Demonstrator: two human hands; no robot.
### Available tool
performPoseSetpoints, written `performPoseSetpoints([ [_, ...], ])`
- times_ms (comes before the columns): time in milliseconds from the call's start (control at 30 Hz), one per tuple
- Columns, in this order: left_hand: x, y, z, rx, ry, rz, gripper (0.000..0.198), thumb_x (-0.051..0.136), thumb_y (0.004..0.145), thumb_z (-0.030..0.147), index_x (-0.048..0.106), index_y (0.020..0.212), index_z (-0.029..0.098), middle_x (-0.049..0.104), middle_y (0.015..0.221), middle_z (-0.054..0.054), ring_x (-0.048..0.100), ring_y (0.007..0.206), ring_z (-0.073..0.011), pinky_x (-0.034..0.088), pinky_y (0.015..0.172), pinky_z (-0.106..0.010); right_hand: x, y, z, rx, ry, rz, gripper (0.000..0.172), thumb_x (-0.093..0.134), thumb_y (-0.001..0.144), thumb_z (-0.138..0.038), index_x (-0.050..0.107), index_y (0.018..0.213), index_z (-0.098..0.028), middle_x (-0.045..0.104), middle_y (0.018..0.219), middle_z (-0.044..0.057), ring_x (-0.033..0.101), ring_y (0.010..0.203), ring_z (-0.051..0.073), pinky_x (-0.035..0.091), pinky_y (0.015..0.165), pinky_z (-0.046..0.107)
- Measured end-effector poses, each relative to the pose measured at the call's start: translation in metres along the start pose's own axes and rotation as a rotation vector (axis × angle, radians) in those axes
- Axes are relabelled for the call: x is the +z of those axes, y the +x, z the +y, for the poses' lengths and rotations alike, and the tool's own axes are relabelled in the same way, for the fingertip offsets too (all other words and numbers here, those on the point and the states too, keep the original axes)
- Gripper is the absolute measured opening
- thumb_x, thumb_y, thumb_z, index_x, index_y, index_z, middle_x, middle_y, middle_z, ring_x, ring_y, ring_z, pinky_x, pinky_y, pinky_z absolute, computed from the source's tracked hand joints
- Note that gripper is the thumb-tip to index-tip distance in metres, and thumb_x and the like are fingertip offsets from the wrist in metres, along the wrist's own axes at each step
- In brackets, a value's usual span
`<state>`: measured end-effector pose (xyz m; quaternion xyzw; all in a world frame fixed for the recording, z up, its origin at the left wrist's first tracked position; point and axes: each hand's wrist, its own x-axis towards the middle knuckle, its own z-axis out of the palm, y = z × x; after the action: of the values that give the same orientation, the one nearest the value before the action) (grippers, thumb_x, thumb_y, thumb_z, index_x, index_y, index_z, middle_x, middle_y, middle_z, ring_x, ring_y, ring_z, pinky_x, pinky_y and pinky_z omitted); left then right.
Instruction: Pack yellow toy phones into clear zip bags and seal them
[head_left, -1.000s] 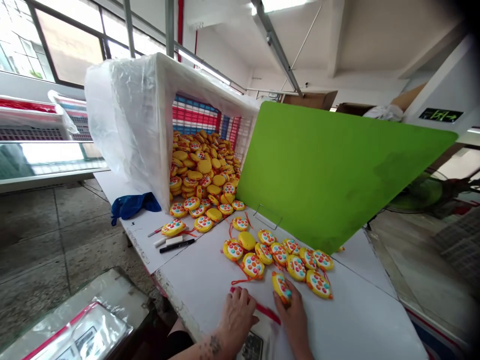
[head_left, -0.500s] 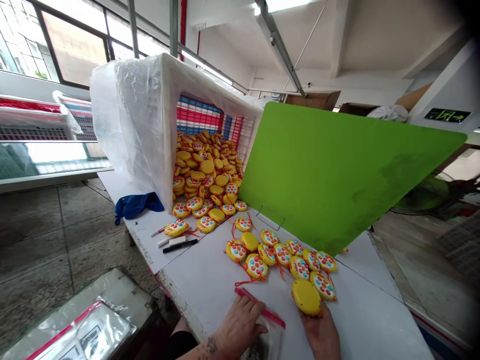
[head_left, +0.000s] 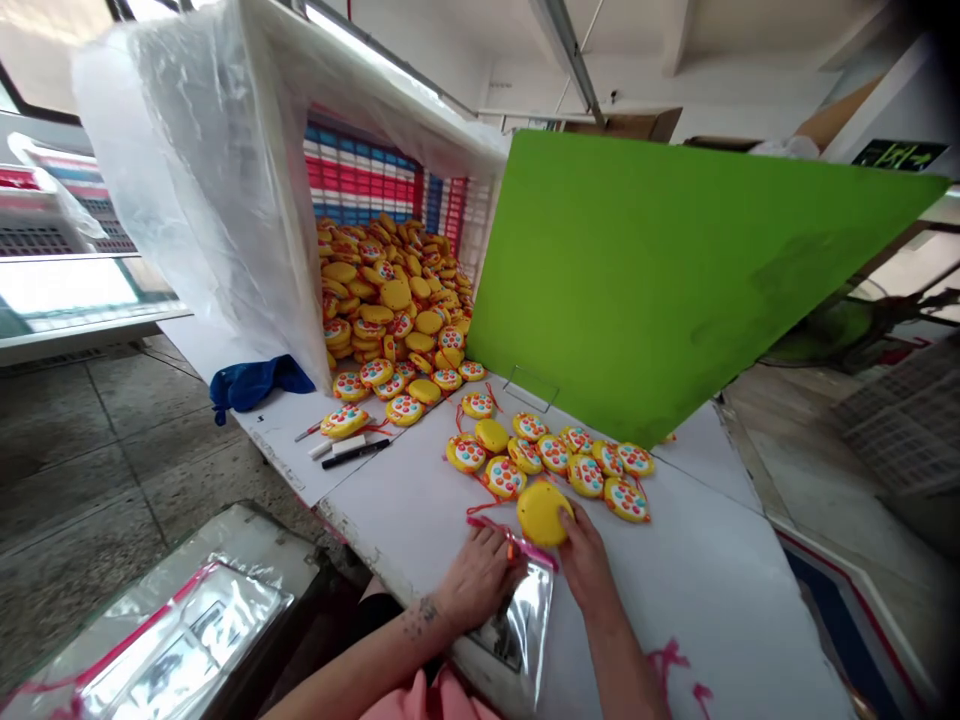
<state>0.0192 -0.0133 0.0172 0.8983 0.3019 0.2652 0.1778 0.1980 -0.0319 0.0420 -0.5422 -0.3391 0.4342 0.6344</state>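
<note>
My left hand (head_left: 476, 580) is at the pink-edged mouth of a clear zip bag (head_left: 534, 610), its fingers curled on the edge. The bag lies at the table's front, partly under that hand. In my right hand (head_left: 586, 548) is a round yellow toy (head_left: 543, 512), plain side towards me, pinched at its right rim just above the bag's mouth. An orange bit shows by my left fingertips. Behind my hands lies a group of like toys (head_left: 553, 453), mostly with white faces, coloured dots and orange cords.
A plastic-lined crate (head_left: 202, 170) lies on its side, heaped with yellow toys (head_left: 390, 295) spilling onto the table. A green board (head_left: 637, 290) leans at the back right. Pens (head_left: 356, 453) and a blue cloth (head_left: 259, 383) lie left. More clear bags (head_left: 187, 640) sit lower left.
My right hand has carried the yellow toy left, from beside the group to above the bag's mouth. My left hand stays at the bag. The view has tilted downward.
</note>
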Motion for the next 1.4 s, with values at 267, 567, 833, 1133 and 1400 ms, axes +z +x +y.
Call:
performPoseSetpoints([
  [267,0.010,0.001,-0.010,0.004,0.038,0.181,0.010,0.050,0.091,0.022,0.058,0.089,0.017,0.059,0.082,-0.004,0.049,0.083,-0.0203,0.040,0.085,-0.038,0.014,0.005,0.023,-0.098,-0.514,-0.194,0.044,0.055,0.081,-0.052,0.065,0.109,-0.018,0.069,0.104,0.009,0.062,0.096,0.025,0.049,0.087,0.039],
  [567,0.004,0.003,-0.009,-0.094,-0.073,0.284,0.005,0.061,0.085,0.024,0.060,0.085,0.019,0.060,0.102,-0.007,0.049,0.099,-0.0224,0.041,0.089,-0.042,-0.011,-0.001,0.010,-0.149,-0.771,-0.054,0.049,0.040,0.088,-0.055,0.069,0.105,-0.019,0.068,0.093,0.010,0.060,0.095,0.025,0.043,0.090,0.039],
  [833,-0.017,0.016,-0.008,-0.233,-0.282,-0.033,0.007,0.056,0.086,0.024,0.059,0.085,0.018,0.064,0.107,-0.007,0.054,0.106,-0.0234,0.034,0.099,-0.046,-0.005,-0.019,0.021,-0.115,-0.753,-0.058,0.041,0.050,0.082,-0.038,0.064,0.116,-0.022,0.069,0.078,0.002,0.060,0.066,0.018,0.049,0.065,0.030],
  [1133,-0.047,0.008,-0.006,-0.315,-0.479,0.226,0.026,0.053,0.088,0.037,0.056,0.106,0.019,0.061,0.109,-0.009,0.053,0.104,-0.0224,0.043,0.092,-0.040,0.019,-0.036,0.002,-0.004,-0.240,0.019,0.052,0.052,0.085,-0.046,0.048,0.129,-0.018,0.065,0.072,0.001,0.062,0.061,0.018,0.053,0.059,0.032],
  [1400,-0.044,0.006,-0.024,-0.601,-0.780,0.012,0.056,0.055,0.084,0.046,0.044,0.128,0.014,0.061,0.113,-0.013,0.061,0.084,-0.0175,0.049,0.068,-0.028,0.021,-0.044,-0.006,-0.057,-0.158,0.035,0.050,0.056,0.085,-0.048,0.050,0.126,-0.019,0.067,0.079,0.003,0.065,0.064,0.018,0.054,0.059,0.030],
])
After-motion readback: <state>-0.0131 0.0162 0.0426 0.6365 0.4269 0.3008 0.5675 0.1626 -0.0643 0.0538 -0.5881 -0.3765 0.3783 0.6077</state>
